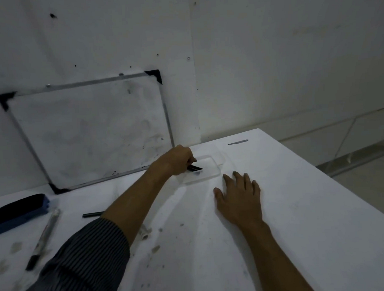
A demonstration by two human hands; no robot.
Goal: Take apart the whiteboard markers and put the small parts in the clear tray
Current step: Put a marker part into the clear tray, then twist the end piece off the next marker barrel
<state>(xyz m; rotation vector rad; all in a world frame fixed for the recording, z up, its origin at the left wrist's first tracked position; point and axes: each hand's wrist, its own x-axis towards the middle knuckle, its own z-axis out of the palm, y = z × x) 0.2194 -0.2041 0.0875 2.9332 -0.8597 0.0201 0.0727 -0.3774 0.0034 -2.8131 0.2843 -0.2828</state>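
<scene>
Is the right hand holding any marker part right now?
No, the right hand lies flat and empty on the white table beside the clear tray, while the left hand holds the dark part over the tray.

Two hands, left (180, 159) and right (238, 198); one clear tray (212, 174); one whiteboard (91, 132); one eraser (19, 211); one whole marker (44, 236); one dark rod (93, 214); one white piece (145, 233); one grey strip (237, 141).
</scene>
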